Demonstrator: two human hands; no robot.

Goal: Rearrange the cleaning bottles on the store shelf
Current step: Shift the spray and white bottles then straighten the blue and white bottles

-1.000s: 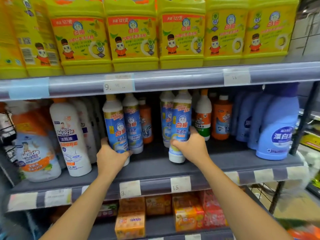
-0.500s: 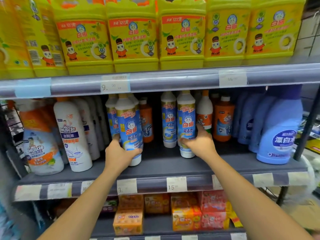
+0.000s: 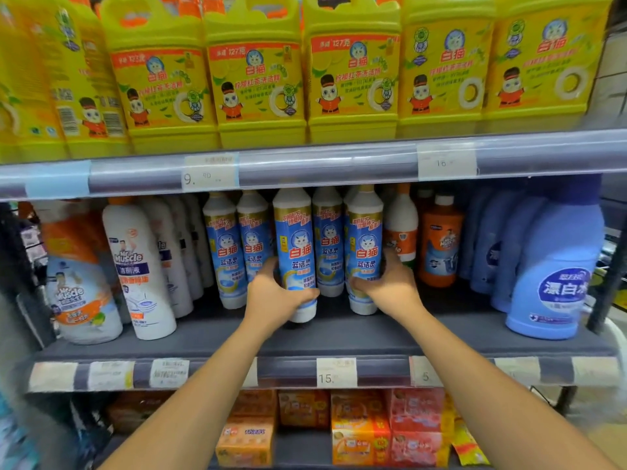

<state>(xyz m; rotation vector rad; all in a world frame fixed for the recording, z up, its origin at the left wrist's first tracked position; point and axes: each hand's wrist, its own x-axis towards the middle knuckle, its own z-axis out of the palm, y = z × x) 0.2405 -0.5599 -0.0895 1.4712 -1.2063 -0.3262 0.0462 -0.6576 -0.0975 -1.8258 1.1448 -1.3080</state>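
While our left hand (image 3: pixel 271 296) and right hand (image 3: pixel 390 286) are each clamping a blue-labelled white plastic bottle (image 3: pixel 294 252), (image 3: pixel 363 249) on the grey shelf (image 3: pixel 339 337), we are lining them up, likely squaring them next.

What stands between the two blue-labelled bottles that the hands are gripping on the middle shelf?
In the head view, another blue-labelled bottle stands between the left hand's bottle and the right hand's bottle, set slightly further back.

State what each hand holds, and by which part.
Left hand: blue-label bottle, by its lower body. Right hand: second blue-label bottle, also low on its body.
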